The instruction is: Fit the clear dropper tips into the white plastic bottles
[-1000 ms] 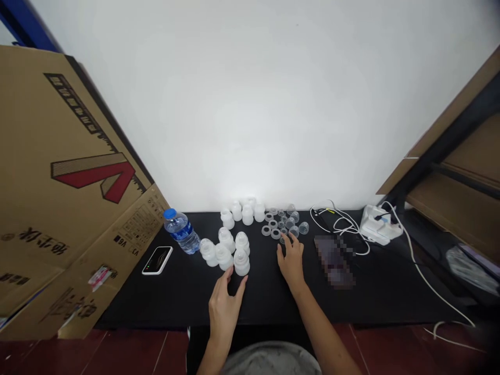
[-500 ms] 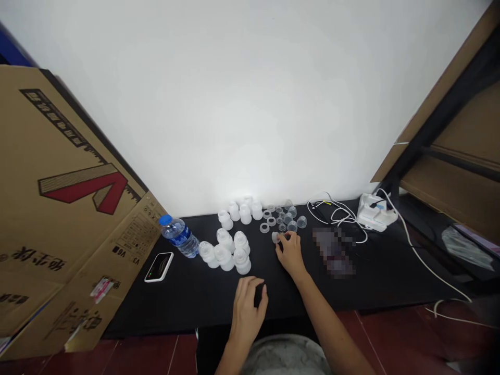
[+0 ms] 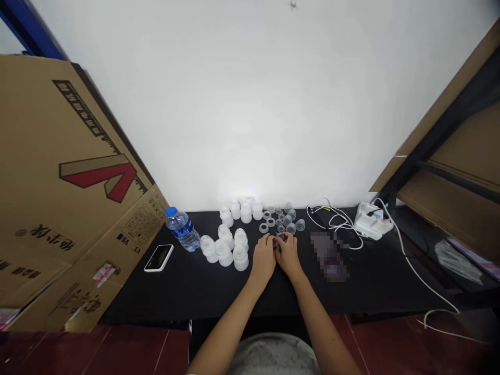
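Note:
My left hand and my right hand meet at the middle of the black table, fingers curled around a small clear plastic cup that they mostly hide. Just beyond my fingertips lies a cluster of clear plastic rings and cups. To the left of my left hand stand several frosted white bell-shaped plastic pieces, in two groups. None of them touches my hand.
A water bottle with a blue cap and a phone-like device lie left of the pieces. Right of my hands are a pixelated object, tangled white cables and a white charger. Cardboard leans at the left.
My left hand has moved from the table's front edge up to my right hand. Both now close around the small clear cup, which my right hand had been holding alone.

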Tool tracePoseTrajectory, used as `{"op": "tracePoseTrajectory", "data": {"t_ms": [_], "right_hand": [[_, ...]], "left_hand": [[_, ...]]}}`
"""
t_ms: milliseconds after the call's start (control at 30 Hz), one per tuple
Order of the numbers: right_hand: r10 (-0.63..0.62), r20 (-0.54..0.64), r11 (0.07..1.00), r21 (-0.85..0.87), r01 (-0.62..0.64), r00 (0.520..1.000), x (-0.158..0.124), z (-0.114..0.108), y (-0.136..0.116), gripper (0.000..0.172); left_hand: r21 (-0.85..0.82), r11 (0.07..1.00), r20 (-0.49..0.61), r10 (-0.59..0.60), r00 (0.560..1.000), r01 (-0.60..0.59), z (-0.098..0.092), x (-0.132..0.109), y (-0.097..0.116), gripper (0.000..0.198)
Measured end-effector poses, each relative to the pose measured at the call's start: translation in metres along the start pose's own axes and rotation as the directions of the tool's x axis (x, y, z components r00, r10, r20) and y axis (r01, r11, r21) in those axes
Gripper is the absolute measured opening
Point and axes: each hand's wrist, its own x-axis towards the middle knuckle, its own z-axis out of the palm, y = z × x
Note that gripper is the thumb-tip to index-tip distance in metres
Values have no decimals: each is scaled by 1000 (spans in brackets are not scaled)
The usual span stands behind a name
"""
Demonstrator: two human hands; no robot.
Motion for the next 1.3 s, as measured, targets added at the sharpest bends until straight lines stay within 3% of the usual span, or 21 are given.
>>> {"op": "tracePoseTrajectory", "data": {"t_ms": [167,300,400,533,600,667,767,833,967,1100,1300], "right_hand": [[48,-79,993,107,-40,996,2,1,4,39],[141,-136,989,-11,-144,981,2,1,8,37],[170,-81,974,-135,-179,982,1,0,7,29],[193,-33,971,-140,-196,981,4,-1,4,18],[187,-14,981,-52,-188,982,4,-2,3,17],[197,17,970,139,-197,980,5,-2,3,19],[244,92,843,471,-258,965,6,-5,3,28],[244,135,755,595,-276,960,8,-8,3,34],[156,208,681,685,-258,966,11,-15,-2,30],[61,303,671,693,-264,951,9,-20,-12,22],[32,358,634,714,-296,933,6,-21,-18,34]], "left_hand": [[70,998,45,-2,999,-1,1,4,-10,24],[34,999,14,28,999,-29,-6,-4,-14,11],[-79,997,-25,5,1000,-7,-10,-17,-16,10],[-340,939,-51,-80,996,58,-13,-38,-16,8],[-456,885,-46,-128,991,94,-13,-47,-16,11],[-540,833,-48,-174,984,121,-13,-53,-16,16],[-641,749,-35,-251,967,171,-12,-56,-18,25],[-707,674,-4,-302,953,211,-12,-55,-20,30],[-817,521,35,-382,923,247,-10,-52,-22,37],[-879,407,73,-398,915,247,-11,-52,-22,50],[-828,490,135,-298,945,273,-16,-53,-21,46]]}}
